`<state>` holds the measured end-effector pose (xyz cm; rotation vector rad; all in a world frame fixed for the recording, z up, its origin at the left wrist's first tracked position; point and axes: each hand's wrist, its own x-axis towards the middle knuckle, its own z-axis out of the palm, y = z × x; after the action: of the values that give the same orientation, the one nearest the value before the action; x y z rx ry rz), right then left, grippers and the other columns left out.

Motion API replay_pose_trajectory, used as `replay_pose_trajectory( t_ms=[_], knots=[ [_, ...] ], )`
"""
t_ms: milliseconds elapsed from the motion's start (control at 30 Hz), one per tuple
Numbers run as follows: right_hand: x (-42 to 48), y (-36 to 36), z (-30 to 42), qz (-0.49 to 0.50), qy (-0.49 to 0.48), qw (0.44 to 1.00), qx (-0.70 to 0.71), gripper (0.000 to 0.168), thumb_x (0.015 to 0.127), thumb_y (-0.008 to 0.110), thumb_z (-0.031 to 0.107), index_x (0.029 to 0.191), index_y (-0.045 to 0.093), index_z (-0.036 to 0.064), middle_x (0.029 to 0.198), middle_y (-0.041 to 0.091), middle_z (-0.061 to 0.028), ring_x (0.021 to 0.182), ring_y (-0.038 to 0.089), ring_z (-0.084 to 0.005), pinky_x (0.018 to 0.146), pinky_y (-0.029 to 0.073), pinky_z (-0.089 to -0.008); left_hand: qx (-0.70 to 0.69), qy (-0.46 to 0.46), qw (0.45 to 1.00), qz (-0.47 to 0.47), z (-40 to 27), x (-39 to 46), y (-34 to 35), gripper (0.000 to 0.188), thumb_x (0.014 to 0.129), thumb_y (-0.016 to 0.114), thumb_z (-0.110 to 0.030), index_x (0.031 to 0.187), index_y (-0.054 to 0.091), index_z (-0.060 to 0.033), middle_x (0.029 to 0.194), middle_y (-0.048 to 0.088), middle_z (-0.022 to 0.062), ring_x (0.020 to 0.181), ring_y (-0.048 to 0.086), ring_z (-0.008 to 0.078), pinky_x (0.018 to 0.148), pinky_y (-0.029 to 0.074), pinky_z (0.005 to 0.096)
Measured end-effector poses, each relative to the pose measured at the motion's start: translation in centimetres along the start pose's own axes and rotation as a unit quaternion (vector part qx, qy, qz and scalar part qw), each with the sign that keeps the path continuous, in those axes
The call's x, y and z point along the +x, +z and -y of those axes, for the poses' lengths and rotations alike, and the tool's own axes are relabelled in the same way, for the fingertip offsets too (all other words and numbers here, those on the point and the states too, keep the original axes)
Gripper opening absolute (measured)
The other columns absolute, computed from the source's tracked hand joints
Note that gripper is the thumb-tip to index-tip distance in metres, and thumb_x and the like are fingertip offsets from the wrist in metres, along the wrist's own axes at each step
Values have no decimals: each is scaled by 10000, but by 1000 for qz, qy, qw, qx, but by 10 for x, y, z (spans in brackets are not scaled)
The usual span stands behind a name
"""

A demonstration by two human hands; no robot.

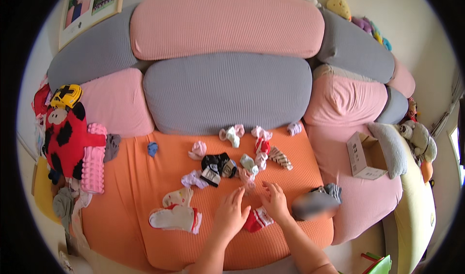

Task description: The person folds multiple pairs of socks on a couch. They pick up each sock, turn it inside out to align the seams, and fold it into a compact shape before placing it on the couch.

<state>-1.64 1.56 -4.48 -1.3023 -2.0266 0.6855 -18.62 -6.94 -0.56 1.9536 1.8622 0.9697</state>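
Both hands hover over the orange sofa seat among scattered socks. My left hand [232, 213] has its fingers apart, with nothing seen in it. My right hand [274, 199], likewise spread and without anything visible in it, is just above a red and white sock [258, 219]. Beyond the fingertips lies a crumpled pink sock [247, 179], with a pale green one [249, 163] touching it. Black socks [216, 165] are bunched left of these, beside a lilac sock [194, 179]. At the left, white and red socks [174, 217] lie flat below a cream sock [180, 197].
A striped sock [279, 157] and a small blue sock [152, 148] lie farther out. Grey striped socks [332, 192] are beside a blurred dark patch on the right. An open cardboard box [367, 156] stands on the pink seat. A red plush toy [65, 143] and pink foam roller [93, 168] are left.
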Motion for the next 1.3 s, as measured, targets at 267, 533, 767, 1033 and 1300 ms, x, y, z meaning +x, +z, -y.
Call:
replay_pose_trajectory(
  t_ms=[267, 533, 767, 1033, 1300],
  knots=[
    [54, 35, -8, -121, -11, 993, -13, 496, 781, 655, 73, 1255, 524, 13, 1288, 482, -183, 1153, 505, -363, 967, 445, -424, -19, 10, 1000, -15, 10, 8, 3, 598, 834, 670, -239, 1334, 434, -12, 1283, 529, 195, 1148, 523, 364, 977, 436, 425],
    [103, 52, -18, -172, 55, 983, -38, 482, 820, 644, 165, 1285, 548, 81, 1426, 382, -195, 1246, 432, -426, 1024, 403, -459, -42, 17, 999, -1, 10, 11, 1, 564, 837, 679, -228, 1309, 469, 0, 1250, 545, 211, 1150, 528, 367, 987, 433, 422],
    [104, 55, -31, -161, 36, 981, -102, 350, 844, 619, 205, 1168, 645, 74, 1285, 551, -136, 1089, 530, -360, 953, 441, -422, -40, 12, 999, 10, 8, 11, 4, 573, 841, 677, -242, 1319, 466, -7, 1265, 535, 210, 1170, 516, 364, 995, 430, 423],
    [79, 40, -8, -140, 2, 989, -46, 204, 861, 609, 187, 975, 728, 66, 1052, 673, -112, 1002, 569, -333, 899, 470, -403, -48, 24, 998, 13, 3, 8, 1, 580, 843, 676, -243, 1322, 458, 0, 1266, 529, 217, 1169, 512, 375, 995, 428, 427],
    [43, -9, 26, -114, -13, 987, 112, 309, 834, 617, 69, 1139, 621, 22, 1181, 588, -163, 1069, 566, -323, 874, 496, -400, -65, 6, 998, 6, 3, 8, 2, 576, 808, 697, -165, 1298, 449, 9, 1257, 514, 208, 1146, 521, 378, 967, 444, 433]
  ],
)
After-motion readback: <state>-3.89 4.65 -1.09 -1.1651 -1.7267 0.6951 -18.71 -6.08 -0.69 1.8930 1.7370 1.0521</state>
